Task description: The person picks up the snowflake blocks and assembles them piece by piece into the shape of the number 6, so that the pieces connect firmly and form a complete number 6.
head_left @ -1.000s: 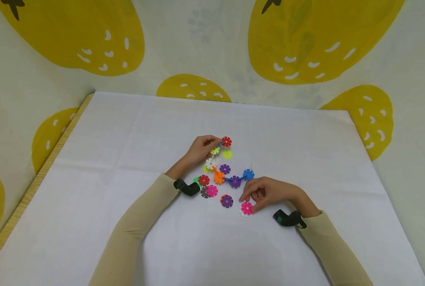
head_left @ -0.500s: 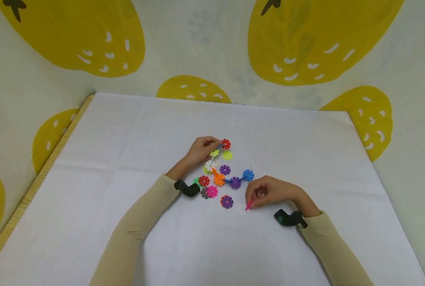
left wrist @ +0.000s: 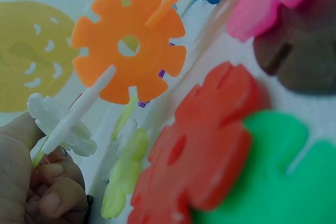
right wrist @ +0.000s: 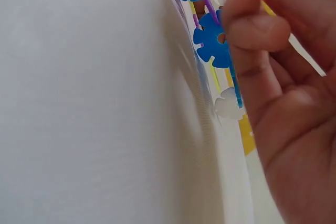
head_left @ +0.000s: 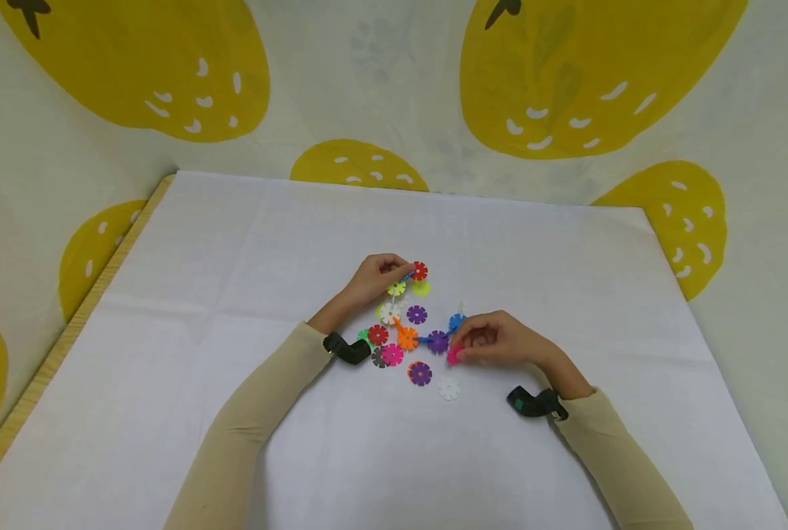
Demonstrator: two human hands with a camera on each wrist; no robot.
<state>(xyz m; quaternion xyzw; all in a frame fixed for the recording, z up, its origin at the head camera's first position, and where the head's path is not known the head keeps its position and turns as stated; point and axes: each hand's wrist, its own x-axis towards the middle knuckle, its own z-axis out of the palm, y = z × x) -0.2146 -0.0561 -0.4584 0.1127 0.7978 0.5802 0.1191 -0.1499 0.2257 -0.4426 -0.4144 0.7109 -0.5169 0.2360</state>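
Seen from the head, the left hand point(head_left: 372, 277) grips a disc chain point(head_left: 407, 338) and the right hand point(head_left: 502, 338) pinches a pink disc point(head_left: 455, 354). The right wrist view shows only its edge.

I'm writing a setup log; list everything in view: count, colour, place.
chain: one, multicoloured discs, centre
held disc: one, pink, right hand
white disc: one, white, frontmost
overlapping discs: three pairs, purple/orange, pink/dark, red/green, front and left
purple disc: one, purple, inside chain's bend
other discs: count unclear, yellow or white, by chain
cloth: one, white, beneath
table edge: one, wooden, left
backdrop: one, yellow-printed white, behind
wrist cameras: two, black, wrists
sleeves: two, beige, forearms
left hand: one, bare, chain's far end
right hand: one, bare, pinching held disc
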